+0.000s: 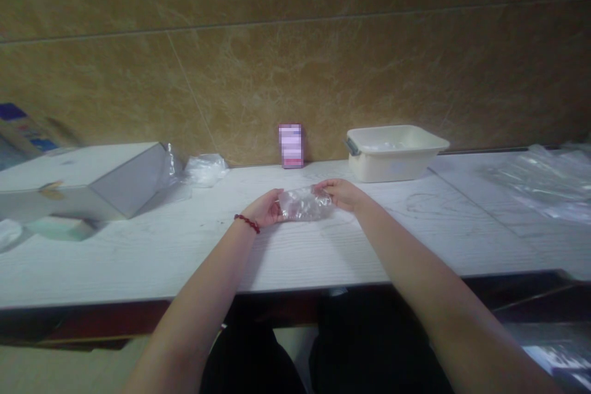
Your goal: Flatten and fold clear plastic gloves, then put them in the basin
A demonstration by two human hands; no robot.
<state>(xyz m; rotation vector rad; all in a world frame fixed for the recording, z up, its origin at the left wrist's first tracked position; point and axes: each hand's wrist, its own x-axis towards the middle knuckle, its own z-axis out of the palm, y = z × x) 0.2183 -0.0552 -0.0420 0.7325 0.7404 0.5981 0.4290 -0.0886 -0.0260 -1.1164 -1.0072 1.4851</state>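
Observation:
Between my two hands is a small clear plastic bag (305,204), crinkled and shiny, held low over the white table (314,258). My left hand (268,208), with a red bead bracelet at the wrist, grips the bag's left end. At its upper right edge, the fingers of my right hand (339,193) pinch the plastic. Whether anything lies inside the bag I cannot make out.
A phone (291,146) leans upright against the tiled wall. Right of it stands a cream plastic bin (392,160). Clear plastic bags (545,181) lie at the far right. On the left are a white box (83,178), a pale green block (62,228) and more clear plastic (205,170).

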